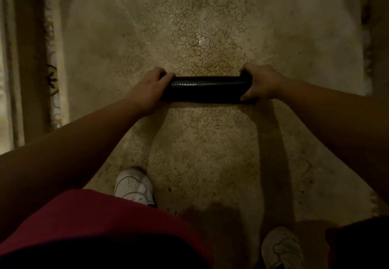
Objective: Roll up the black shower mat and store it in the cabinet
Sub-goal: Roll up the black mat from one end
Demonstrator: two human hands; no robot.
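The black shower mat [205,89] is a tight horizontal roll lying low over a speckled beige floor, in the middle of the head view. My left hand [147,90] grips its left end, fingers curled over the top. My right hand [260,83] clasps the right end, thumb under and fingers over. Both arms reach down from the lower corners. No cabinet is in view.
The speckled beige floor [202,153] has a patterned tile border along the left [51,75] and top. My two white shoes stand at the bottom, one [134,186] left of centre and one [282,247] to the right. A pale frame [10,58] runs down the far left.
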